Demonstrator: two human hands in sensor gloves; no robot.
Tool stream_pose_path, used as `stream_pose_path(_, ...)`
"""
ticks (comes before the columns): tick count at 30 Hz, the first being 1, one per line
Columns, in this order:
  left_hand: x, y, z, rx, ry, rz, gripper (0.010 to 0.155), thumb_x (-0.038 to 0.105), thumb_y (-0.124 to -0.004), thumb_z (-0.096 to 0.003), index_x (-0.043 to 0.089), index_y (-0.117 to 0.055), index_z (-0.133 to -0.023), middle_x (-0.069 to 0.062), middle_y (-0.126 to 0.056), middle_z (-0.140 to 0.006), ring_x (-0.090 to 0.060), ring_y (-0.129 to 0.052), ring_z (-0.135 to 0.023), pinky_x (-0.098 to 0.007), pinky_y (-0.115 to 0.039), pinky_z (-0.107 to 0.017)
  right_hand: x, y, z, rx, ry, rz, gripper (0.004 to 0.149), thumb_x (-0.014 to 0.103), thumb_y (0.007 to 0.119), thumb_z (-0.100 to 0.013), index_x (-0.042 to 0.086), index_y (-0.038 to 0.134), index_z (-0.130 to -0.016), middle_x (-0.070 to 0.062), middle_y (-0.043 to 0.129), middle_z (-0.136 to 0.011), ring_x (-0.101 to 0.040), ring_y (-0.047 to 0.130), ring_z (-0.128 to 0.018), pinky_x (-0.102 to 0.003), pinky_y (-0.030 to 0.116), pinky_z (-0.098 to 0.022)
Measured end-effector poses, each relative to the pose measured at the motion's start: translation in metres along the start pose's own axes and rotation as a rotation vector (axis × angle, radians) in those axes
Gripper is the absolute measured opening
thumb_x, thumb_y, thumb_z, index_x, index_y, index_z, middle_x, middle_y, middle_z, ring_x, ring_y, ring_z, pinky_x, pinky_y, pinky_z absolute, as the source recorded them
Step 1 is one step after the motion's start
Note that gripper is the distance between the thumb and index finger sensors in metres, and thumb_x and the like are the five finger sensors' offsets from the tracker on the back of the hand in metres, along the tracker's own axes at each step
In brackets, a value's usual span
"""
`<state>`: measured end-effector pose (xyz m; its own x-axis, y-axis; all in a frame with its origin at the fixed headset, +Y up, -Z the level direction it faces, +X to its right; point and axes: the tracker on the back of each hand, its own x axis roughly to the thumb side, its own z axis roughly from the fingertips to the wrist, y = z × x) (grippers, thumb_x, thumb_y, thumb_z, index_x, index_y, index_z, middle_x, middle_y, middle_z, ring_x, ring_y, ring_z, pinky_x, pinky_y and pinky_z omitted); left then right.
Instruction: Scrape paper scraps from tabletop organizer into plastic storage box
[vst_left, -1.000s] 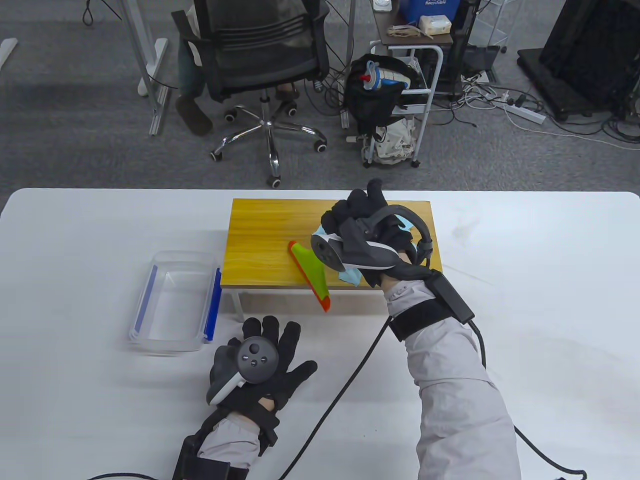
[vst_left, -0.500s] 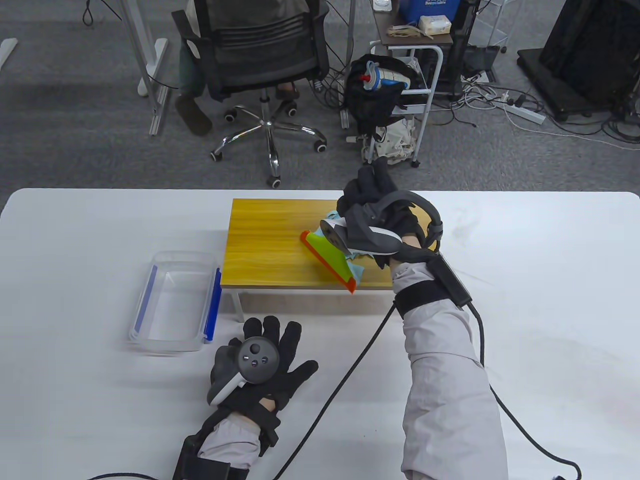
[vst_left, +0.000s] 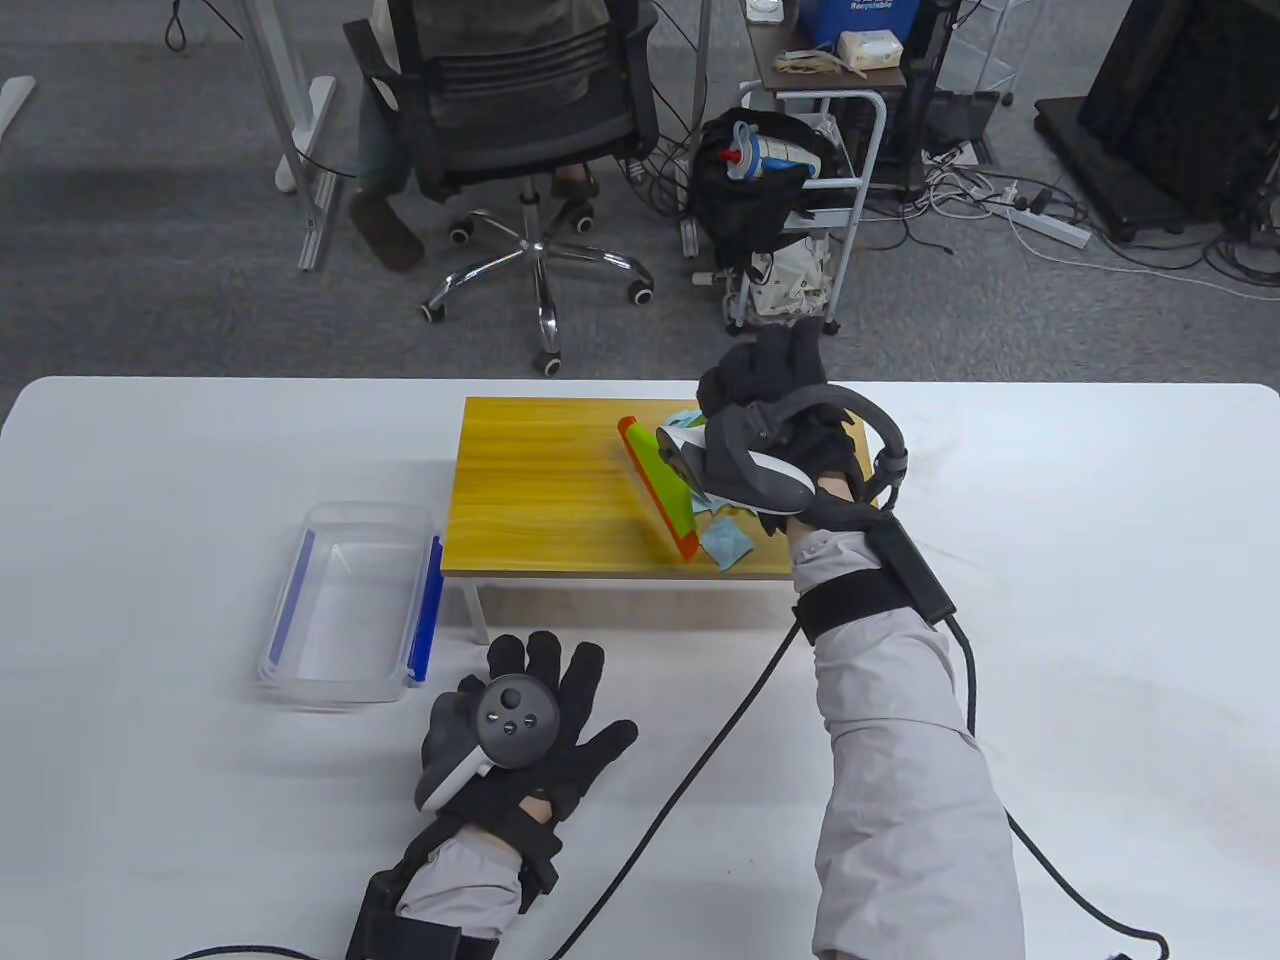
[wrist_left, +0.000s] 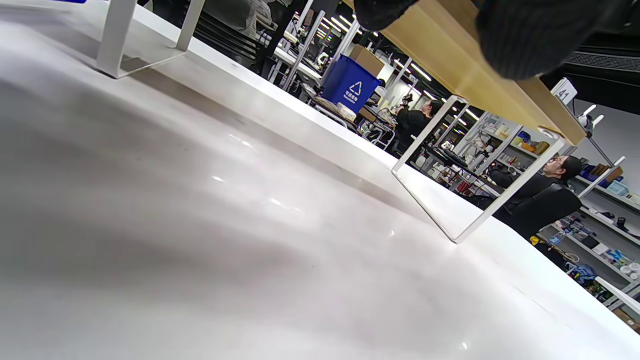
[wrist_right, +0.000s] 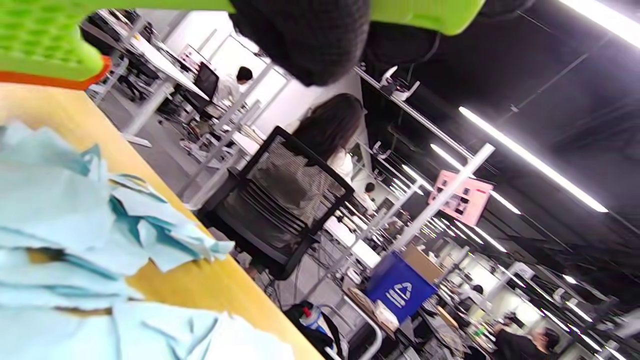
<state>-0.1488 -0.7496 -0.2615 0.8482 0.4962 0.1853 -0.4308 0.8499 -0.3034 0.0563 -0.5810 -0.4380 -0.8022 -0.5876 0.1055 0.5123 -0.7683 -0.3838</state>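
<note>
A wooden tabletop organizer (vst_left: 540, 490) stands on the white table (vst_left: 1080, 560). Light blue paper scraps (vst_left: 725, 540) lie on its right part, also close in the right wrist view (wrist_right: 75, 235). My right hand (vst_left: 770, 400) grips a green scraper with an orange edge (vst_left: 660, 495), blade on the wood just left of the scraps. In the right wrist view the scraper (wrist_right: 45, 50) is at top left. A clear plastic storage box (vst_left: 350, 605) with blue clips sits left of the organizer. My left hand (vst_left: 530, 720) rests flat on the table, fingers spread, holding nothing.
The organizer's white wire legs (wrist_left: 450, 200) show in the left wrist view, with its wooden top (wrist_left: 465, 75) above. An office chair (vst_left: 520, 130) and a cart (vst_left: 800, 180) stand beyond the table's far edge. A cable (vst_left: 690, 780) trails across the table from my right arm.
My right hand has drawn the scraper to the right and farther back across the organizer, turning it steeper. More scraps show at the front right edge. My left hand has not moved.
</note>
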Motion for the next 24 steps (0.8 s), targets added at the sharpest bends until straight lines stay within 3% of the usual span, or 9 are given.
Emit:
stream_pose_path(6,-0.001,0.001,0.0,0.01,-0.002,0.009,0.082,0.071,-0.07,-0.052,0.034,-0.031,-0.114,-0.015,-0.013,-0.121,-0.05,-0.001,-0.105,-0.079,-0.012,-0.064,0.02,0.009,-0.003,0.141,0.047,-0.073,0.064,0.028,0.086,-0.045,0.027,0.053,-0.101,-0.008,0.078,-0.09,-0.037,0.092,-0.065,-0.06,0.077,-0.053)
stream_pose_path(10,-0.002,0.001,0.0,0.006,0.005,0.019,0.082,0.071,-0.07,-0.052,0.034,-0.031,-0.114,-0.015,-0.013,-0.121,-0.05,-0.001,-0.105,-0.078,-0.012,-0.064,0.024,0.018,-0.003,0.217,0.065,-0.066,0.066,0.032,0.086,-0.045,0.026,0.052,-0.101,-0.009,0.082,-0.086,-0.034,0.097,-0.057,-0.056,0.083,-0.045)
stream_pose_path(24,-0.002,0.001,0.0,-0.003,0.005,0.024,0.082,0.071,-0.07,-0.052,0.034,-0.031,-0.114,-0.015,-0.013,-0.121,-0.051,-0.001,-0.105,-0.079,-0.012,-0.064,-0.007,0.014,0.006,0.354,0.088,-0.357,0.068,0.033,0.094,-0.039,0.027,0.062,-0.098,-0.012,0.095,-0.07,-0.027,0.1,-0.03,-0.05,0.087,-0.03)
